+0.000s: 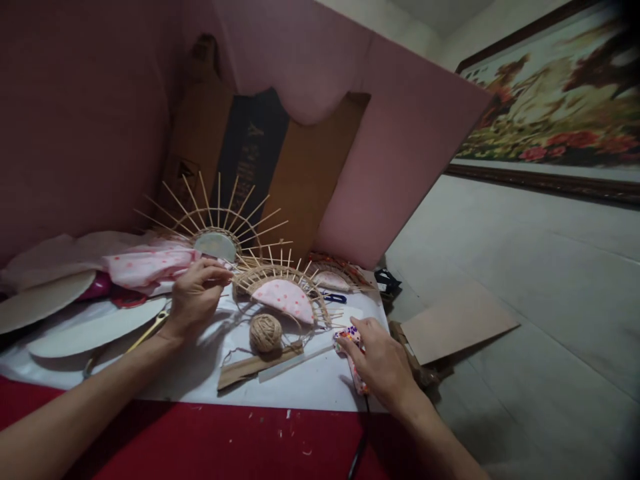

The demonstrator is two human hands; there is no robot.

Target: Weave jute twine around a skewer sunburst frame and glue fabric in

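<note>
My left hand (196,298) is curled in a pinch beside a half-round woven frame (285,293) of thin sticks lined with pink dotted cloth; what the fingers hold is too small to make out. My right hand (381,363) rests on a small flower-print cloth piece (353,347) at the right end of the white sheet (310,383), fingers closed over it. A ball of brown twine (265,332) lies between the hands, with a strip of cardboard (253,367) and a clear ruler (295,362) in front of it.
A second stick frame with a round centre (216,244) stands behind, next to pink dotted cloth (145,265). White half-round card pieces (75,327) lie left. Pink board (400,153) and cardboard (305,173) stand behind. A cardboard sheet (457,320) lies on the floor at right.
</note>
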